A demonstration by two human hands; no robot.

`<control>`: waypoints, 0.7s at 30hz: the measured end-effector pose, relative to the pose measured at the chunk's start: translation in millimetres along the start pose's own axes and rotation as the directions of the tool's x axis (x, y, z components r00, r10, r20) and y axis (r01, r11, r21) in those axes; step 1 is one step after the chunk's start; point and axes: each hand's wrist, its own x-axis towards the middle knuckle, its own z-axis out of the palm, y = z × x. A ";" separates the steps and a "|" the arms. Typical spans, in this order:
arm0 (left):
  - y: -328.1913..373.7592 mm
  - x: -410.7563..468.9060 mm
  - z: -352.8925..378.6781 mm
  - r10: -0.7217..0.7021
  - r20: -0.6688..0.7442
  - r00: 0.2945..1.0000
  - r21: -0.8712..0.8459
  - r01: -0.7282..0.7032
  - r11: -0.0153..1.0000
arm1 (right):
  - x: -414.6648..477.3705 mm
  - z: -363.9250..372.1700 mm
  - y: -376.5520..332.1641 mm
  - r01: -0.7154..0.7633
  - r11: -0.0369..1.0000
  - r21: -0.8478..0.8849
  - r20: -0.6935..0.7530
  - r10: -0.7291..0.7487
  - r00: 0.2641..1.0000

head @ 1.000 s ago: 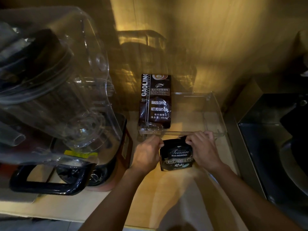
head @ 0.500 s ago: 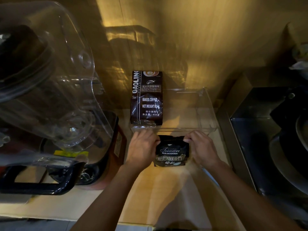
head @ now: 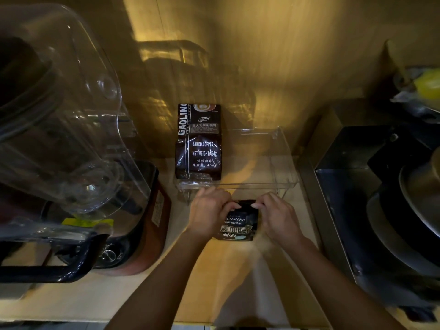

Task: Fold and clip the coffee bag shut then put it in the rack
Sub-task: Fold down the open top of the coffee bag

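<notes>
A small black coffee bag (head: pixel 238 225) with "Treasure Blue Mountain" lettering stands on the wooden counter just in front of a clear plastic rack (head: pixel 281 163). My left hand (head: pixel 209 213) grips the bag's top left corner and my right hand (head: pixel 276 215) grips its top right corner, fingertips pressing the folded top edge. No clip is visible. A taller dark "Gaoling" coffee bag (head: pixel 198 141) stands in the left side of the rack.
A large blender with a clear cover (head: pixel 66 129) and black handle fills the left side of the counter. A dark metal appliance (head: pixel 385 201) stands at the right. The wall rises close behind the rack.
Both hands have shifted inward along the bag's top, so the fingertips now nearly meet over the fold. The bag stays in the same spot before the rack.
</notes>
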 end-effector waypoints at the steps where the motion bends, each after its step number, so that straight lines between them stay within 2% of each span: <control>1: -4.9 -2.6 -2.8 -0.003 0.015 1.000 0.001 0.003 1.000 | -1.0 -1.0 1.2 0.006 1.000 0.014 -0.011 -0.006 1.000; 5: -21.5 -13.6 -14.8 -0.037 0.046 0.998 -0.056 0.039 0.998 | 1.1 -1.3 3.2 0.003 0.999 0.051 -0.028 -0.001 1.000; 13: -22.1 -20.0 -22.0 -0.147 -0.009 0.989 -0.068 0.146 0.987 | 3.0 0.5 0.7 0.007 0.999 0.040 -0.041 -0.006 0.999; 17: -19.0 -15.0 -27.2 0.016 0.014 1.000 0.166 -0.018 0.986 | 1.6 -2.7 3.9 0.018 1.000 0.011 -0.043 -0.018 0.999; 19: -13.1 -11.0 -25.7 0.082 0.044 0.996 0.199 -0.089 0.976 | -0.5 -3.1 4.6 0.034 0.999 0.012 -0.052 -0.034 0.998; 21: -3.1 -6.4 -19.4 0.086 0.078 0.993 0.167 -0.098 0.981 | -2.1 -2.4 2.4 0.046 0.999 0.011 -0.049 -0.045 0.998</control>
